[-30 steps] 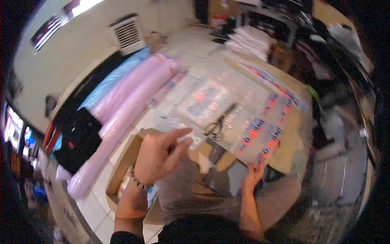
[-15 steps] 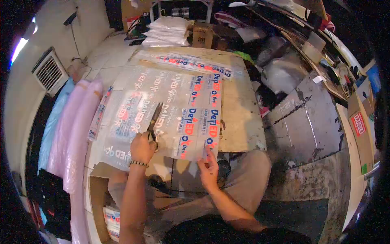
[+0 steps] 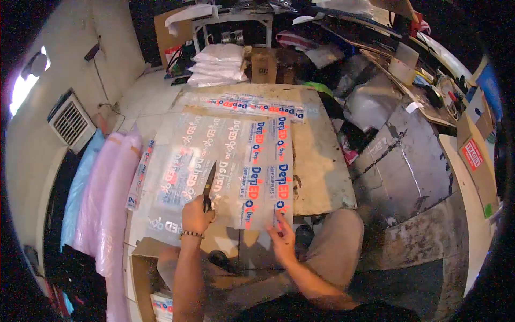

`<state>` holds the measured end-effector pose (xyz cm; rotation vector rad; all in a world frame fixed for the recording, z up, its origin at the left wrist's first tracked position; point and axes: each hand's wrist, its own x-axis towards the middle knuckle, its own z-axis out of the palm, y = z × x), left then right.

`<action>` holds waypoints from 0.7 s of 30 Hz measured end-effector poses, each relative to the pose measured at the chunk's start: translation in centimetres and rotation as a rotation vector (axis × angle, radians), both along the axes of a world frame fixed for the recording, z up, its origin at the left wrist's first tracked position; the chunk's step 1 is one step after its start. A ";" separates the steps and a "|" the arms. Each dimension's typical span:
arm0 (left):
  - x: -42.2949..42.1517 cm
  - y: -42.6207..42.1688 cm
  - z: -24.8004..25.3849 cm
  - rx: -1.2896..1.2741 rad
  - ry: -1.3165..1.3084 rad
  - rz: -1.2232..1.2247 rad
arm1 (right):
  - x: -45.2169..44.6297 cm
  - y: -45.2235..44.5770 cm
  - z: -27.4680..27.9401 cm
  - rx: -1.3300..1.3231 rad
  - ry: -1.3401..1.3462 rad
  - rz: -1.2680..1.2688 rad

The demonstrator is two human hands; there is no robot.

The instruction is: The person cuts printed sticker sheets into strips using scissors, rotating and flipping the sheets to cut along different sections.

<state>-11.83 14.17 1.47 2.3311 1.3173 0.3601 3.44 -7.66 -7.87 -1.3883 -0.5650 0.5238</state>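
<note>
At the far left, a louvered unit (image 3: 71, 121) stood against the wall. A blue plastic-wrapped roll (image 3: 82, 190) and two pink rolls (image 3: 115, 188) lay side by side near it. Next came a narrow printed strip (image 3: 140, 174), and, below it, an open cardboard box (image 3: 142, 273) containing printed packs (image 3: 162, 308). The clear plastic section with white lettering (image 3: 188, 172) was spread flat to the left of center. The left hand (image 3: 197, 216), fitted with a beaded bracelet (image 3: 192, 234) at the wrist, was positioned over its near part; the left grip was closed around the handles of the scissors (image 3: 210, 185), with the blades directed away from the person and located above the plastic. Beyond, white packs (image 3: 217, 65) were stacked. The section with blue and red lettering (image 3: 266, 185) lay to the right of the scissors; whether both sections formed one sheet could not be determined. The right hand (image 3: 282, 240) was at its near right corner, fingertips against the edge; whether the right grip pinched it could not be determined. The low desk (image 3: 322, 172) supported the plastic. Farther right were a translucent roll (image 3: 403, 63) and a carton (image 3: 479, 185) with a red "FRAGILE" label (image 3: 472, 155).
</note>
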 end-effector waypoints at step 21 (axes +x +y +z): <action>-9.6 -23.2 0.8 -1.193 -0.675 -0.061 | -0.3 0.0 2.0 0.155 0.380 0.050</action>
